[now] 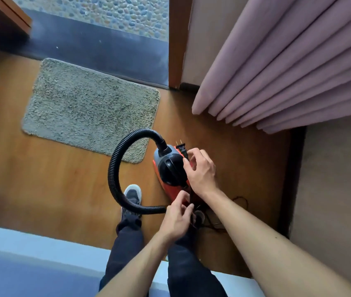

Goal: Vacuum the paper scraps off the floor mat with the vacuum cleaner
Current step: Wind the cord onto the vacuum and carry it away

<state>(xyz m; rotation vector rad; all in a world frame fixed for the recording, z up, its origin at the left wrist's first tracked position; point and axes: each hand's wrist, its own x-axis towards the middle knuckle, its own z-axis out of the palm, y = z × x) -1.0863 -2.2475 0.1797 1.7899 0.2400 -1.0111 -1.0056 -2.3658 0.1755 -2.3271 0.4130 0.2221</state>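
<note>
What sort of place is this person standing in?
Probably a room in a home or hotel, by a doorway. It has pink pleated curtains and a shaggy floor mat on a wooden floor, with pebble flooring beyond a dark threshold.

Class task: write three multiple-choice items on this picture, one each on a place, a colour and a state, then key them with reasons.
1. The floor mat lies: A under the vacuum cleaner; B on the floor left of it; C behind a curtain.
2. The hose is: A black; B white; C yellow.
3. The plug is: A in a socket; B held by the right hand; C lying on the mat.
Key: 1 B, it lies apart, leftward; 2 A, its ribbed loop is black; 3 B, bare prongs stick out above that hand; the left hand pinches its cord.
</note>
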